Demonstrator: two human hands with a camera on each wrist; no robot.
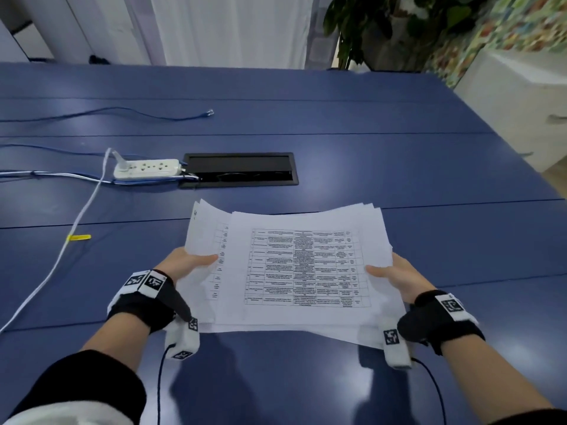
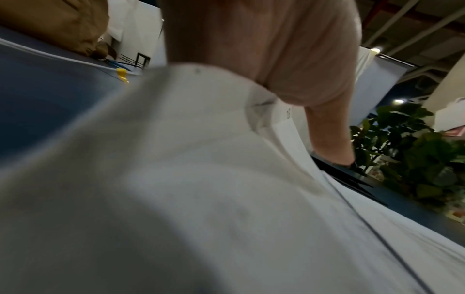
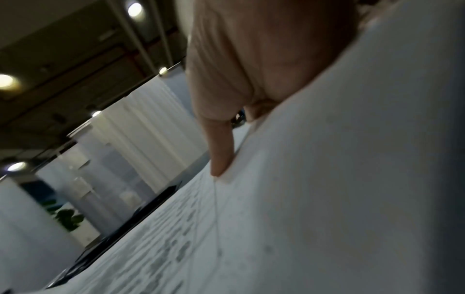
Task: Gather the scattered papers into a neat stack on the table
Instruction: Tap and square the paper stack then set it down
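A loose stack of white papers [image 1: 300, 268] with a printed table on top is held just above the blue table [image 1: 368, 154], its edges uneven and a few sheets jutting out at the left. My left hand [image 1: 190, 262] grips the stack's left edge, thumb on top and fingers underneath. My right hand [image 1: 389, 273] grips the right edge the same way. In the left wrist view the papers [image 2: 214, 179] fill the frame under my left hand [image 2: 289, 65]. In the right wrist view my right hand [image 3: 226, 119] lays its thumb on the printed papers [image 3: 302, 218].
A white power strip [image 1: 146, 169] with cables lies beside a black cable hatch [image 1: 241, 169] beyond the papers. A white cable with a yellow tag [image 1: 79, 237] runs down the left. A blue network cable [image 1: 122, 113] lies farther back. A plant [image 1: 383, 29] stands behind the table.
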